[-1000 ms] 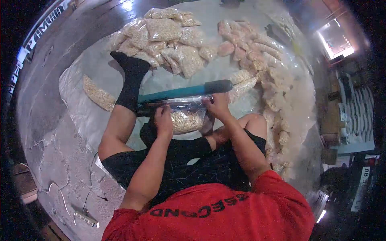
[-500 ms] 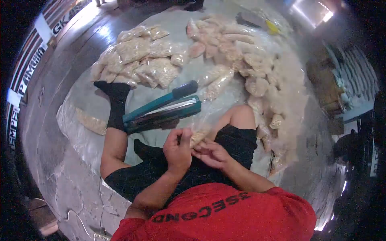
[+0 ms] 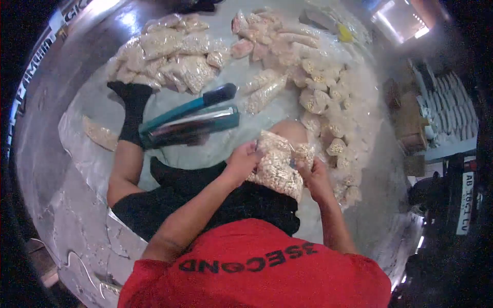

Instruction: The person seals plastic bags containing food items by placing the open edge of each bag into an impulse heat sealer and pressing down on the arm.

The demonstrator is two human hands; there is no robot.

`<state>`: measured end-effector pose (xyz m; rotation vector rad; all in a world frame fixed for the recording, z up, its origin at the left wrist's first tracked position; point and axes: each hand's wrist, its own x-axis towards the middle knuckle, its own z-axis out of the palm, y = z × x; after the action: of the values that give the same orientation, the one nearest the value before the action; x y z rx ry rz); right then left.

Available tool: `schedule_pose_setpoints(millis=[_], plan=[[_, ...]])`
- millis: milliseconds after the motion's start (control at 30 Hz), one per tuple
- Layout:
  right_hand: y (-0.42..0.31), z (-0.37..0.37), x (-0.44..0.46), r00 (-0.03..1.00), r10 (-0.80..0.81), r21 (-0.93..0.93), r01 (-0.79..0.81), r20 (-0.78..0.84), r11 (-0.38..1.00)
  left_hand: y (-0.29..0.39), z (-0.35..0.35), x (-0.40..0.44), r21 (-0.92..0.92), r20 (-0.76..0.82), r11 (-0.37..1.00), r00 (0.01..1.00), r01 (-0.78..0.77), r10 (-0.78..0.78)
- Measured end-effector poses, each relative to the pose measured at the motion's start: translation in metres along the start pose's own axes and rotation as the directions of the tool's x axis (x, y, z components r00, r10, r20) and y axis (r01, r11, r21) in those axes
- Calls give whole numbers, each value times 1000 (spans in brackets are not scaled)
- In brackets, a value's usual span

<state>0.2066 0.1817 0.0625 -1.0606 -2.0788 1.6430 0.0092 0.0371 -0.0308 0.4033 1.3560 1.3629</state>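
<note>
A clear plastic bag of pale, chip-like pieces (image 3: 278,167) is held over my lap between both hands. My left hand (image 3: 243,161) grips its left edge, fingers closed on the plastic. On the bag's right side, my right hand (image 3: 314,177) has its fingers closed round the edge. Just beyond my lap lies a teal, long-armed tool with a dark handle (image 3: 190,120), its arm raised at an angle above its base, near my socked foot. Nothing touches the tool's handle.
Filled bags (image 3: 169,54) are heaped at the far left on a pale sheet (image 3: 92,169). More bags (image 3: 328,102) run down the right side. One bag (image 3: 100,134) lies left of my leg. A power strip (image 3: 110,288) is at the lower left.
The bag has gone from the tool to above my lap, and now shows broad and flat between my hands. The tool's arm, held down earlier, is raised. The view has shifted.
</note>
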Motion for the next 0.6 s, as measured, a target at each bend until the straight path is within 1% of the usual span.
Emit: schedule_pose_setpoints(millis=[33,67,100,133,167,200,233,267,300,333,367,400,433,467,500,533,567,600], plan=[[3,-7,-3,987,156,-39,-157,-32,987,44,23,-36,286,-205,945,953,-161,224],[7,-13,-4,951,301,-76,-306,-69,949,46,37,-43,260,-216,952,952,-160,219],[15,-11,-5,958,283,103,-279,-34,955,42,50,-51,605,-171,682,770,-411,615],[17,-14,-3,957,291,74,-289,-17,955,38,59,-54,846,22,243,487,-474,873],[13,-13,-3,946,324,104,-320,-20,942,34,65,-54,846,-7,269,494,-461,870],[12,-12,-5,934,357,141,-351,-25,926,30,70,-55,804,223,168,551,-571,804],[28,-23,-1,930,366,168,-365,26,916,26,71,-56,726,452,79,560,-684,694],[22,-15,-1,931,365,170,-364,29,916,23,69,-57,728,452,77,562,-681,693],[7,-2,-1,906,420,365,-408,50,837,19,66,-56,759,470,45,594,-650,653],[-11,8,-2,882,465,553,-425,74,717,15,64,-52,779,498,0,619,-627,607],[-31,14,-5,853,497,571,-490,159,659,3,57,-45,752,447,17,528,-659,722],[-30,7,-8,865,445,532,-496,232,686,2,49,-51,728,368,90,498,-679,786],[-29,0,-9,870,390,495,-493,303,715,4,38,-58,684,293,163,472,-711,831],[-44,3,-12,885,312,552,-460,345,695,38,25,-82,673,286,211,512,-709,810],[-35,4,-7,937,280,495,-347,207,797,56,8,-96,759,274,236,626,-607,730],[-17,3,1,967,242,406,-254,81,878,82,-2,-115,771,171,331,678,-544,715],[5,0,11,965,236,197,-211,-115,957,115,-7,-129,752,102,395,685,-528,722],[39,-6,20,961,241,227,-206,-139,952,131,-29,-129,715,-24,564,791,-413,611]])
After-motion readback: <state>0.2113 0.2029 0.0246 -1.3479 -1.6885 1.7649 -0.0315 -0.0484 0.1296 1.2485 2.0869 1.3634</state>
